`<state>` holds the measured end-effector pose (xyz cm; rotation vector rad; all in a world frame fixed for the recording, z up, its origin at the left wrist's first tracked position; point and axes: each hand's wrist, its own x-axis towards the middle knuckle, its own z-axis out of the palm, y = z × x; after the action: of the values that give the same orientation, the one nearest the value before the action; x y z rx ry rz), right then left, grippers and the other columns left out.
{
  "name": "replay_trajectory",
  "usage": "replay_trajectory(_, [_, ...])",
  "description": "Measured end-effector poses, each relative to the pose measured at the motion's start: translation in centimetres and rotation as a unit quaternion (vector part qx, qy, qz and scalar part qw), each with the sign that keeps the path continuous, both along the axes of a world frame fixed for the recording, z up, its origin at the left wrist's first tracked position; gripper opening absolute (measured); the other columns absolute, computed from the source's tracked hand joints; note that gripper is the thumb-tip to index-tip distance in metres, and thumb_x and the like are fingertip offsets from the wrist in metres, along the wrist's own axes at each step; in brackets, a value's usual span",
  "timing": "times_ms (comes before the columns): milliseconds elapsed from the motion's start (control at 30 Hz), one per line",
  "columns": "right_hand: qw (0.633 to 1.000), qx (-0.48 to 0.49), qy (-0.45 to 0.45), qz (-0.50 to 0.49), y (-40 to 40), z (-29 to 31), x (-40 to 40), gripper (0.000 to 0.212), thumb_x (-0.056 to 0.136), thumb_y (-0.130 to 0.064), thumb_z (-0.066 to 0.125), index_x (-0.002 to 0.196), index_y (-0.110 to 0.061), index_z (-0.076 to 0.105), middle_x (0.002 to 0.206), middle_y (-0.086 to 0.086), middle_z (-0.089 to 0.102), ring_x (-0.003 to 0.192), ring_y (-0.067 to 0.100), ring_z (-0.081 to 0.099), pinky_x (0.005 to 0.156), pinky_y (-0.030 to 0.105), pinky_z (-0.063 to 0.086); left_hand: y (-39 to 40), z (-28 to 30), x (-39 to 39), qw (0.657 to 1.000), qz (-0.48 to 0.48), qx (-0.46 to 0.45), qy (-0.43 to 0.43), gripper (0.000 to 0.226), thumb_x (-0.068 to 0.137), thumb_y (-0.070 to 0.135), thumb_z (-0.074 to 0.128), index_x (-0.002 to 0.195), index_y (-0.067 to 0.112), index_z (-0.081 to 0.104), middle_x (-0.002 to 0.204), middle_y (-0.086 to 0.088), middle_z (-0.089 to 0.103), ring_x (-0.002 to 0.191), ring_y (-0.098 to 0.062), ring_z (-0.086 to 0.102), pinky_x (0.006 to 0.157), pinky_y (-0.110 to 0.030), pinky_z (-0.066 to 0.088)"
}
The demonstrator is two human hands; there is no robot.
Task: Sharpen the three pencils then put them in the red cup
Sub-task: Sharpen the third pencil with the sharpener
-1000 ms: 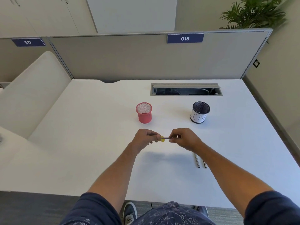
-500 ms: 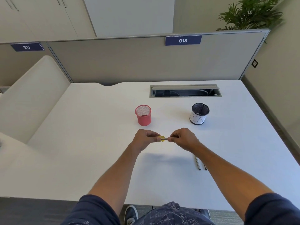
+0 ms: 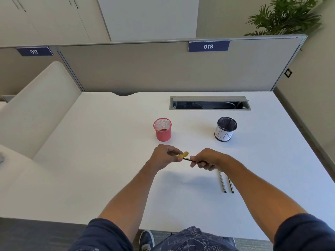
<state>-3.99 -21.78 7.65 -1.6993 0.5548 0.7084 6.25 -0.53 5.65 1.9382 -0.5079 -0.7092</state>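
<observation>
So my left hand (image 3: 164, 157) is pinching the yellow sharpener (image 3: 184, 154), right hand (image 3: 206, 159) fingers closed around a pencil (image 3: 191, 159) stuck into it, above the desk (image 3: 101, 160). Two more pencils (image 3: 225, 182) lie by my right wrist; red cup (image 3: 162, 129) sits just behind.

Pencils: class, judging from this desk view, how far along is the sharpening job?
Nothing is finished: the red cup looks empty. In hand: the right hand holds one pencil in the yellow sharpener pinched by the left hand. Left: two pencils lying on the desk.
</observation>
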Motion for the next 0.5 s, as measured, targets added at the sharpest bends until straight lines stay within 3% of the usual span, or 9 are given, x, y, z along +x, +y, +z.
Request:
replay_trajectory(67, [1.000, 0.002, -0.024, 0.018, -0.2, -0.4, -0.2, 0.033, 0.099, -0.039, 0.061, 0.099, -0.008, 0.073, 0.059, 0.001, 0.047, 0.048, 0.013, 0.023, 0.048, 0.024, 0.015, -0.1, 0.0, 0.0, 1.000, -0.009, 0.006, 0.007, 0.021, 0.073, 0.021, 0.089, 0.094, 0.024, 0.084, 0.085, 0.000, 0.079, 0.079, -0.008, 0.068, 0.081, -0.025, 0.053])
replay_trajectory(167, [0.994, -0.010, -0.104, 0.021, -0.3, -0.6, -0.5, 0.022, 0.088, -0.024, 0.077, 0.097, -0.005, 0.070, 0.068, 0.010, 0.065, 0.049, 0.015, 0.036, 0.047, 0.023, 0.024, 0.0, 0.2, -0.2, 1.000, -0.010, 0.008, 0.016, 0.017, 0.073, 0.027, 0.085, 0.090, 0.026, 0.084, 0.088, -0.002, 0.080, 0.082, -0.010, 0.066, 0.083, -0.031, 0.051])
replay_trajectory(233, [0.983, -0.059, -0.171, 0.032, -0.2, -0.8, -0.5, 0.017, 0.084, -0.018, 0.080, 0.095, -0.009, 0.072, 0.071, 0.010, 0.071, 0.051, 0.015, 0.046, 0.048, 0.023, 0.035, 0.2, 0.1, -0.3, 1.000, -0.013, 0.003, 0.026, 0.010, 0.077, 0.026, 0.082, 0.087, 0.025, 0.084, 0.088, -0.003, 0.080, 0.082, -0.009, 0.067, 0.083, -0.030, 0.051])
replay_trajectory(367, [0.928, -0.255, -0.271, 0.026, -0.1, -2.0, -0.5, 0.005, 0.084, -0.037, 0.079, 0.087, -0.033, 0.078, 0.079, -0.013, 0.068, 0.066, 0.002, 0.053, 0.065, 0.027, 0.044, 0.2, 0.0, -0.4, 1.000, -0.002, -0.001, 0.030, 0.012, 0.087, 0.025, 0.075, 0.088, 0.017, 0.084, 0.083, -0.011, 0.078, 0.074, -0.009, 0.067, 0.073, -0.026, 0.049])
replay_trajectory(500, [0.875, -0.322, -0.359, 0.052, -0.1, -2.8, -1.0, 0.011, 0.089, -0.036, 0.076, 0.099, -0.033, 0.075, 0.085, -0.017, 0.063, 0.078, -0.001, 0.056, 0.072, 0.025, 0.048, 0.2, 0.0, -0.1, 0.999, 0.008, -0.009, 0.044, 0.020, 0.095, 0.018, 0.071, 0.099, 0.000, 0.079, 0.074, -0.002, 0.073, 0.060, 0.000, 0.062, 0.056, -0.012, 0.043])
